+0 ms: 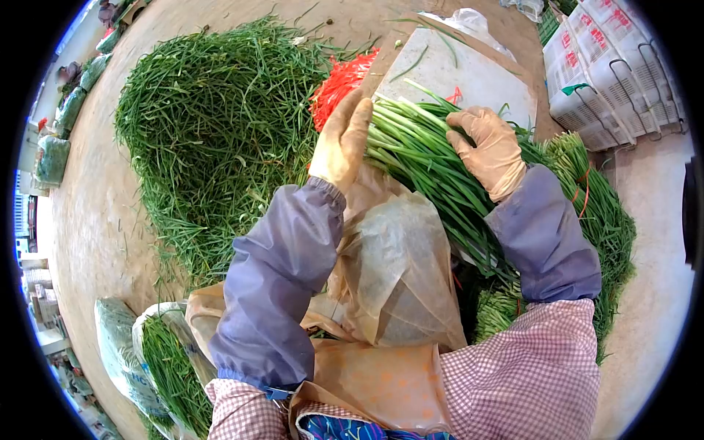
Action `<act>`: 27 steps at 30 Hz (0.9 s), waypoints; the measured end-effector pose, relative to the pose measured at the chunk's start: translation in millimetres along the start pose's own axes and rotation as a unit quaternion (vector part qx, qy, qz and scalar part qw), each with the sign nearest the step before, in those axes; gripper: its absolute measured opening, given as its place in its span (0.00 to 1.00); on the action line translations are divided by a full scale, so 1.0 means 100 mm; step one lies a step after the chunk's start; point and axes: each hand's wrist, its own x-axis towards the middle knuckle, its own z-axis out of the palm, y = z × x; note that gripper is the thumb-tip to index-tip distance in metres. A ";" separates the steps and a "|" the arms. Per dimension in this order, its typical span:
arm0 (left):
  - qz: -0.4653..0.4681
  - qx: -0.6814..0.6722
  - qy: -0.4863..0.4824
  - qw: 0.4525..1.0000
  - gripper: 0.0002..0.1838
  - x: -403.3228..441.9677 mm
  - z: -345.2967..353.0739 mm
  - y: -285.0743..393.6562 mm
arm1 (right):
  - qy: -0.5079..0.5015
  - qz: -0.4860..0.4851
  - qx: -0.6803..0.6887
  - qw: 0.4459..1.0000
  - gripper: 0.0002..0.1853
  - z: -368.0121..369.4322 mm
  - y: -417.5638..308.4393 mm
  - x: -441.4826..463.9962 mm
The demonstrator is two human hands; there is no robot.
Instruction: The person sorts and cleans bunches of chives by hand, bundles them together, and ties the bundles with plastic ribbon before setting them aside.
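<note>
Blue patterned cloth (345,427) lies nearest me. Beyond it, the green bundle (422,150) slants, pale ends beside my left hand (342,143), whose fingers stand straight, holding nothing, and leaf tips back toward me. My right hand (488,150), nearer, curls over its middle; whether it grips, I cannot tell. Red strips (345,79) lie past the left, then a loose heap (220,125).

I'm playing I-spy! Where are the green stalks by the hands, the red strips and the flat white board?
Green stalks (431,167): head view, middle of the bunch.
Red strips (342,81): head view, middle of the pile.
Flat white board (490,79): head view, a bare part of its top.
</note>
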 end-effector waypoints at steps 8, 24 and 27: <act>-0.020 -0.010 0.029 0.999 0.31 0.01 0.09 -0.06 | 0.028 -0.018 -0.048 0.998 0.07 0.06 0.05 0.07; -0.022 -0.070 0.039 0.997 0.29 0.03 0.14 -0.12 | 0.060 0.008 0.123 0.991 0.16 0.09 -0.11 0.35; -0.019 -0.066 0.056 0.996 0.32 0.06 0.16 -0.11 | 0.036 0.059 0.059 0.996 0.16 0.10 0.23 0.40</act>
